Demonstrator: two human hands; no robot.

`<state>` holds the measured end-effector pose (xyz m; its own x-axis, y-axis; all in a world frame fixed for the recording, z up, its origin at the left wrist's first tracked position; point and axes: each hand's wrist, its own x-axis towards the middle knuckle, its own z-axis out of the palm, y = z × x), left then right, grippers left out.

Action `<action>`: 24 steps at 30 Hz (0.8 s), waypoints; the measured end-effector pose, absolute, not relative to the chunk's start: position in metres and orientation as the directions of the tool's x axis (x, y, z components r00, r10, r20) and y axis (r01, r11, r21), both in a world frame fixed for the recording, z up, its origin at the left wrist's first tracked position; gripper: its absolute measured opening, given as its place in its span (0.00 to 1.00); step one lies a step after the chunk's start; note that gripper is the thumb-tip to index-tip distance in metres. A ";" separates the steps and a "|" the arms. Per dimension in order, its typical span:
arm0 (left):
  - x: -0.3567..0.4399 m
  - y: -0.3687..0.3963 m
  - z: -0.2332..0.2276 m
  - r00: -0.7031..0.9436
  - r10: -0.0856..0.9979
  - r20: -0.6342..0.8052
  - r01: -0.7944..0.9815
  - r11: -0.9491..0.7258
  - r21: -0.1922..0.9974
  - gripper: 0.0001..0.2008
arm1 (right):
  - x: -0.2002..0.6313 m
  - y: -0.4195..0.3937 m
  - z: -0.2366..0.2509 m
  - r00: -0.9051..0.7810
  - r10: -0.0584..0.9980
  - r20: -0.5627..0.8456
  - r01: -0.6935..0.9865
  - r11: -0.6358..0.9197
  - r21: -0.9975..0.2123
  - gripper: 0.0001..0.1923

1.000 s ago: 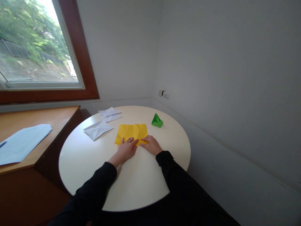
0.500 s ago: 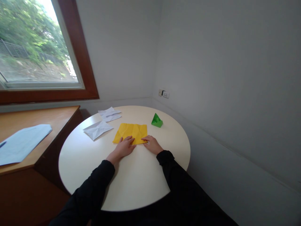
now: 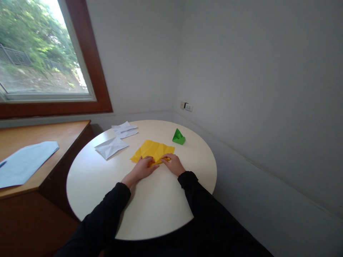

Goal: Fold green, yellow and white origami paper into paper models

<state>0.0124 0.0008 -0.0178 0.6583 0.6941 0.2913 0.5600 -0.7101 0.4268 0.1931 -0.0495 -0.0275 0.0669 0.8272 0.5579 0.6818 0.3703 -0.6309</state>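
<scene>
A creased sheet of yellow paper (image 3: 153, 147) lies at an angle on the round white table (image 3: 150, 200). My left hand (image 3: 143, 167) rests at its near edge, with the fingers curled over the paper and closed on it. On the near right edge, my right hand (image 3: 173, 163) pinches the sheet between thumb and fingers. The near part of the paper is partly hidden under both hands. Beyond my right hand stands a small folded green paper shape (image 3: 178, 137), touched by neither hand.
Two creased white papers, a nearer one (image 3: 111, 147) and a farther one (image 3: 124, 129), lie at the table's back left. A wooden cabinet (image 3: 69, 132) holding a pale sheet (image 3: 29, 160) and a pen (image 3: 3, 164) stands at left. Walls meet behind the table, with a socket (image 3: 189, 107).
The yellow paper has turned, its right corner now farther right and away from me. My fingers have drawn together at its near edge, the two hands slightly closer.
</scene>
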 end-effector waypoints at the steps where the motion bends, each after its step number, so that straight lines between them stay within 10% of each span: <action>1: 0.013 0.000 -0.017 0.664 0.684 0.302 0.533 -0.716 0.451 0.18 | 0.192 -0.050 -0.027 0.069 0.828 0.556 0.679 0.369 -0.634 0.03; 24: 0.016 0.005 -0.022 0.547 0.760 0.350 0.574 -0.645 0.505 0.08 | 0.199 -0.046 -0.035 0.240 0.886 0.398 0.805 0.048 -0.592 0.12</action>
<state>0.0160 0.0050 -0.0216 0.5470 0.7603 0.3505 0.5736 -0.6453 0.5046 0.1988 -0.0456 -0.0349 0.2397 0.8856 0.3979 0.8047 0.0480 -0.5917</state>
